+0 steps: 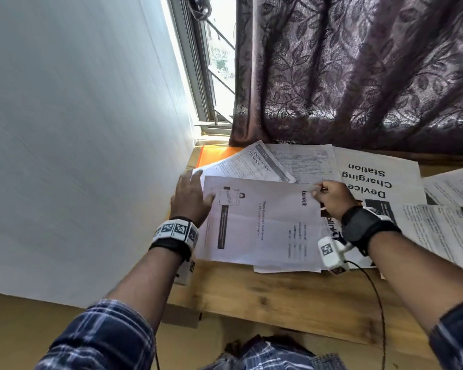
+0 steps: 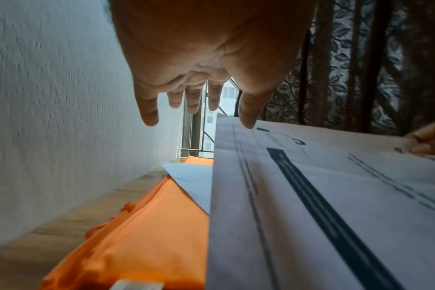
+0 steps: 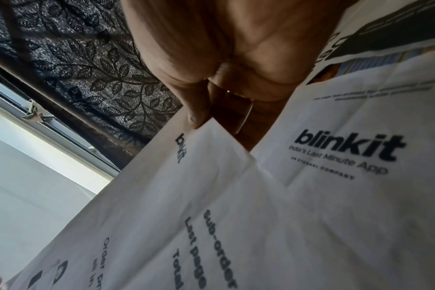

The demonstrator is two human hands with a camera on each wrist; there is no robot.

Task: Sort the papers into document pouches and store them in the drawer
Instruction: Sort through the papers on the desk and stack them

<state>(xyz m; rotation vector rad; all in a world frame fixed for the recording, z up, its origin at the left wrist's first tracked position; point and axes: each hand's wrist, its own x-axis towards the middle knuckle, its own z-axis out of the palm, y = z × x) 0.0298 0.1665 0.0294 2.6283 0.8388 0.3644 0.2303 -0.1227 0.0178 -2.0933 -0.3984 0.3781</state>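
A white blinkit sheet (image 1: pixel 262 222) lies lifted over other papers on the wooden table (image 1: pixel 292 303). My right hand (image 1: pixel 329 194) pinches its far right corner between thumb and fingers; the right wrist view shows that pinch on the sheet (image 3: pixel 211 196). My left hand (image 1: pixel 191 196) is at the sheet's left edge with fingers spread and straight, thumb (image 2: pixel 247 115) touching the paper (image 2: pixel 323 196). An orange document pouch (image 2: pixel 142 235) lies under the papers along the wall, its far corner (image 1: pixel 214 153) showing in the head view.
More printed sheets cover the table: a "Device Charging Station" sheet (image 1: pixel 372 180), a second blinkit page (image 3: pixel 348 153), forms at the back (image 1: pixel 305 161). A white wall (image 1: pixel 78 142) runs close on the left; a dark patterned curtain (image 1: pixel 358 70) and window (image 1: pixel 219 62) stand behind.
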